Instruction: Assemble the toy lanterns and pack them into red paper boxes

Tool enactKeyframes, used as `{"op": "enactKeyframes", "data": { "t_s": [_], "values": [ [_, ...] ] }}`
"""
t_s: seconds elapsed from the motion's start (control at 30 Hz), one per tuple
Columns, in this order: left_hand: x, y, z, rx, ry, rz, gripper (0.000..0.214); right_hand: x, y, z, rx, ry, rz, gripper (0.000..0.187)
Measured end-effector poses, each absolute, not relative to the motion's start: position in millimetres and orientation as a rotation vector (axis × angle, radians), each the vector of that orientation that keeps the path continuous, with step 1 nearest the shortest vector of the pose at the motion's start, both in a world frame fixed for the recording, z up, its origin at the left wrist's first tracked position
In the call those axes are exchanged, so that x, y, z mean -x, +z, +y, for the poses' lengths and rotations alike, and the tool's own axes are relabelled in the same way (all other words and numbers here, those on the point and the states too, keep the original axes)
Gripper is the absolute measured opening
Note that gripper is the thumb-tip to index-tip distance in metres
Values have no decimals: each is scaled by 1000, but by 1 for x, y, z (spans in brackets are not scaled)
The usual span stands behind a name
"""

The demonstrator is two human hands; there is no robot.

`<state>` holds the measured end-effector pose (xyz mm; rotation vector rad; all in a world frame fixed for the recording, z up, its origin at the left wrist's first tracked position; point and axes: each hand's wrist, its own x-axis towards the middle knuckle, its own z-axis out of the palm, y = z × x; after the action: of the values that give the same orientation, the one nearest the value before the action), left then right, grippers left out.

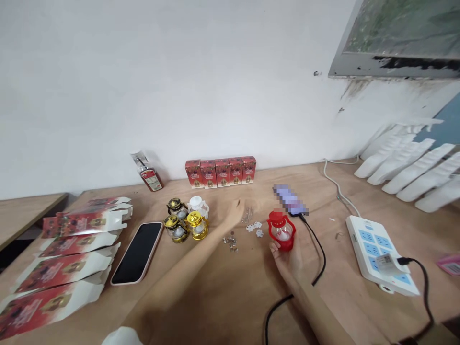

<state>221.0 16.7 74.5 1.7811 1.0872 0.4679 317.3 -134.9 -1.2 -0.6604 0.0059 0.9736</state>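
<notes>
My right hand (282,258) grips a small red lantern (283,235) low on its side, keeping it roughly upright over the table. My left hand (235,213) reaches out beside a small pile of thin metal pins or screws (248,215); its fingers are too blurred to read. Small white plastic pieces (254,226) and a scatter of round metal pieces (231,241) lie between the two hands. Left of my left arm stand mini lanterns: a gold one (197,225), a white one (199,207) and two black-and-gold ones (176,229).
Several red printed boxes (222,173) line the wall. Flattened red cartons (53,268) and a phone (138,254) lie left, near a bottle (150,177). To the right are another phone (290,199) with a black cable (321,249), a power strip (381,254) and white foam-like pieces (406,167).
</notes>
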Motion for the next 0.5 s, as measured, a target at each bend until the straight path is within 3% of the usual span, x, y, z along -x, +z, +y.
{"op": "enactKeyframes", "data": {
  "t_s": [0.1,0.3,0.5],
  "values": [
    [-231,69,23,-2071,439,1158,20,-319,-5,-134,641,1003,-12,31],
    [-229,59,15,-2412,292,1173,25,-319,-6,-134,597,1054,-12,22],
    [-183,65,-18,-2474,425,827,23,-308,4,-138,603,1176,-2,34]
  ]
}}
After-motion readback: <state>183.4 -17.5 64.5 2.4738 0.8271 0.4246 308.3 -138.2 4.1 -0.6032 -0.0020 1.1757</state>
